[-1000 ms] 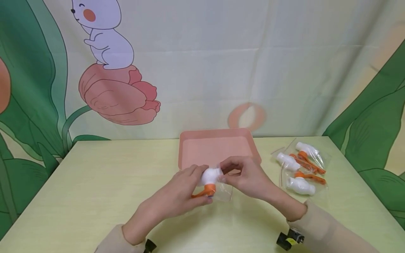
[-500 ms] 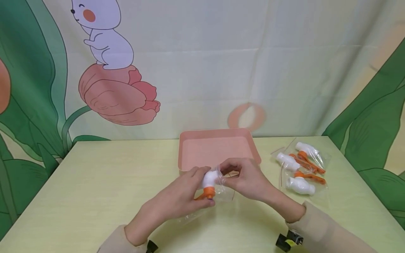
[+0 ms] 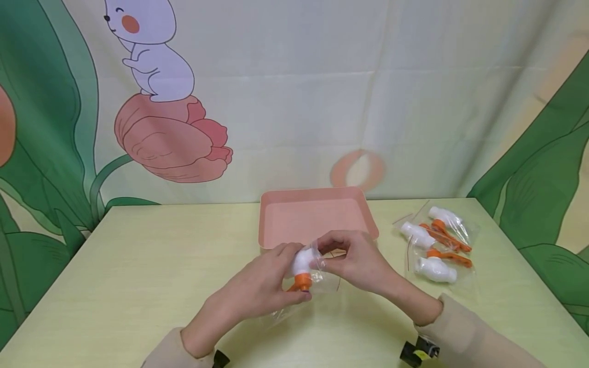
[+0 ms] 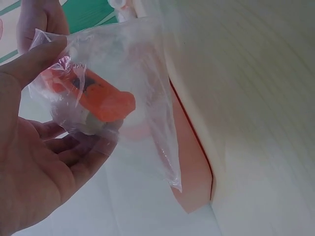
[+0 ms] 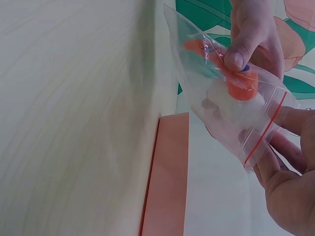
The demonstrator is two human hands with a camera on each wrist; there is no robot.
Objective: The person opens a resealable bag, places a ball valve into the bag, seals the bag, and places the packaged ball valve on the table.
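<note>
Between my hands, a white plastic ball valve (image 3: pixel 302 260) with an orange lever handle (image 4: pixel 106 98) sits inside a clear zip bag (image 5: pixel 197 93). My left hand (image 3: pixel 257 281) grips the valve through the bag, its thumb pressing on the orange handle cap, as the right wrist view shows. At the bag's end with the red zip line (image 5: pixel 266 129), my right hand (image 3: pixel 356 260) pinches the plastic over the valve's white end. Part of the lever is hidden behind the left hand in the head view, while the bag's other end hangs below that hand.
Just behind the hands stands a shallow pink tray (image 3: pixel 317 217). Several more bagged white valves (image 3: pixel 434 270) with orange handles lie at the table's right side. A printed curtain (image 3: pixel 276 102) hangs behind the table (image 3: pixel 152 266).
The valve has tilted slightly and shifted a little left. More of the clear bag now shows around it and below my left hand. Both hands stay nearly in place.
</note>
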